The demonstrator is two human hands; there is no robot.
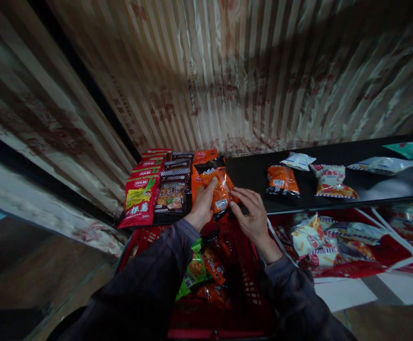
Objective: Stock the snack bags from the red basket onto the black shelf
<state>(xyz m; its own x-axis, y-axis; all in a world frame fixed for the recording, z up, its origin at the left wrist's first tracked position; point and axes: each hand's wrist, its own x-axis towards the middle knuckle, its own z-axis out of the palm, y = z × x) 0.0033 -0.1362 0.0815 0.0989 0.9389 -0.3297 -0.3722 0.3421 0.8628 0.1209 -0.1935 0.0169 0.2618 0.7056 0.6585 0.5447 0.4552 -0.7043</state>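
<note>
An orange and black snack bag [221,189] is tilted upright at the front of the black shelf, above the basket's far rim. My left hand [203,204] grips it from the left, thumb lying across its front. My right hand [252,215] pinches the bag's right edge between thumb and fingers. Just left of it stand rows of brown potato-chip packets [171,192] and red snack packets [140,196]. Behind it, another orange packet [205,155] partly shows. Below my arms, a red basket [247,265] holds a green bag [195,271] and several orange bags.
Along the black shelf [251,173] to the right lie another orange bag [282,181], a white-and-red bag [332,180] and pale bags. A red carrier bag [380,255] full of snack bags stands below. Ribbed, plastic-covered panels [228,85] rise behind.
</note>
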